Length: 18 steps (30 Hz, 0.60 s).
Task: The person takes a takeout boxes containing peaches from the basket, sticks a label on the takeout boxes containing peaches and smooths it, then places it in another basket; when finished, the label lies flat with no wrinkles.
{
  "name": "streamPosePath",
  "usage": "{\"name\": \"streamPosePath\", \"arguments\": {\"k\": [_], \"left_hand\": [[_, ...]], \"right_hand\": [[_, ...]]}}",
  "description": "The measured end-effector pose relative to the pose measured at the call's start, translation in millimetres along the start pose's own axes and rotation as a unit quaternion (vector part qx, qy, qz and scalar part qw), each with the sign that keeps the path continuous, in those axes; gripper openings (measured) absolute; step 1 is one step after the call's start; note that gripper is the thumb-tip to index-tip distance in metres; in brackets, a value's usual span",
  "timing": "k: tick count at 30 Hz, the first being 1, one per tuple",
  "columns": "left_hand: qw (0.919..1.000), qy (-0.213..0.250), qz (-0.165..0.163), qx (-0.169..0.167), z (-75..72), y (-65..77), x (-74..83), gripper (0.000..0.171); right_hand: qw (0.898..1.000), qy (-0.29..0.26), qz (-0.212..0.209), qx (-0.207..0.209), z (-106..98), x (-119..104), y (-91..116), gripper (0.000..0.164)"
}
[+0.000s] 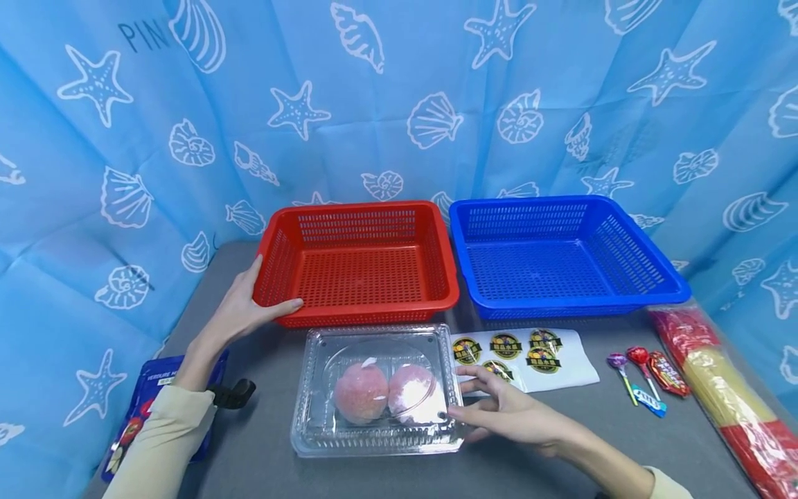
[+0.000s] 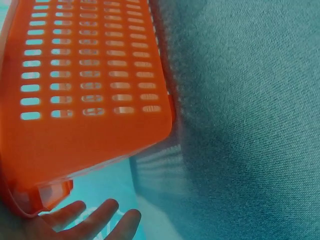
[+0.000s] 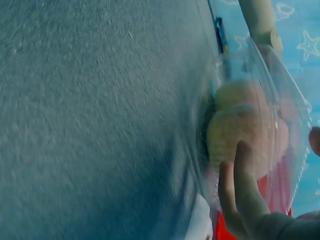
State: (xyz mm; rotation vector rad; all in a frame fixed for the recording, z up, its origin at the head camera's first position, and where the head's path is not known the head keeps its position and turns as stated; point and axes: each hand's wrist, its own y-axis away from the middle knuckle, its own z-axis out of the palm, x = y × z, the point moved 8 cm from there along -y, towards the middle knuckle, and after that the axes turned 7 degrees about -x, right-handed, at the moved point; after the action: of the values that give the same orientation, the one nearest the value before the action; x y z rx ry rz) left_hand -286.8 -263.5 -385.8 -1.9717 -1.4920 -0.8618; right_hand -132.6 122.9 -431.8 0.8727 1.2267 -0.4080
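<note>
A clear plastic clamshell box (image 1: 377, 443) with two peaches (image 1: 361, 393) inside sits closed in front of the red basket (image 1: 368, 315). My right hand (image 1: 508, 412) grips the box's right side, its thumb at the lid edge and the other fingers along the side wall. In the right wrist view, two of its fingers (image 3: 245, 185) overlap the box wall, with the peaches (image 3: 240, 135) behind. At the red basket's front left corner, my left hand (image 1: 252, 301) holds the rim, thumb over the front edge. Three fingertips (image 2: 107, 207) show beneath that corner in the left wrist view.
A blue basket (image 1: 573, 305) stands right of the red one. Before it lies a sheet of round stickers (image 1: 580, 360). Farther right are lollipops (image 1: 637, 355), small wrapped sweets (image 1: 668, 374) and a long red-and-yellow package (image 1: 717, 381). A blue pouch (image 1: 152, 388) lies under my left forearm.
</note>
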Motion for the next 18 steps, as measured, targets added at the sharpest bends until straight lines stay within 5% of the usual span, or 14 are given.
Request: {"name": "streamPosePath", "arguments": {"k": [5, 8, 10, 15, 18], "left_hand": [[0.9974, -0.052, -0.049, 0.008, -0.8, 15.6, 0.1, 0.102], [0.9933, -0.093, -0.064, 0.024, -1.3, 28.4, 6.0, 0.106], [0.9918, -0.109, -0.049, 0.046, -0.4, 36.1, 14.8, 0.104], [0.9861, -0.125, 0.004, 0.109, 5.1, 59.1, 43.7, 0.097], [0.9867, -0.099, 0.022, 0.126, 9.7, 74.7, 58.4, 0.096]], "right_hand": [[0.998, 0.059, -0.027, 0.016, -17, -10, 2, 0.073], [0.986, 0.146, -0.066, 0.055, -32, -21, 2, 0.063], [0.967, 0.216, -0.094, 0.094, -42, -28, 3, 0.055], [0.904, 0.358, -0.152, 0.178, -62, -41, 7, 0.041], [0.880, 0.404, -0.162, 0.190, -68, -44, 6, 0.039]]}}
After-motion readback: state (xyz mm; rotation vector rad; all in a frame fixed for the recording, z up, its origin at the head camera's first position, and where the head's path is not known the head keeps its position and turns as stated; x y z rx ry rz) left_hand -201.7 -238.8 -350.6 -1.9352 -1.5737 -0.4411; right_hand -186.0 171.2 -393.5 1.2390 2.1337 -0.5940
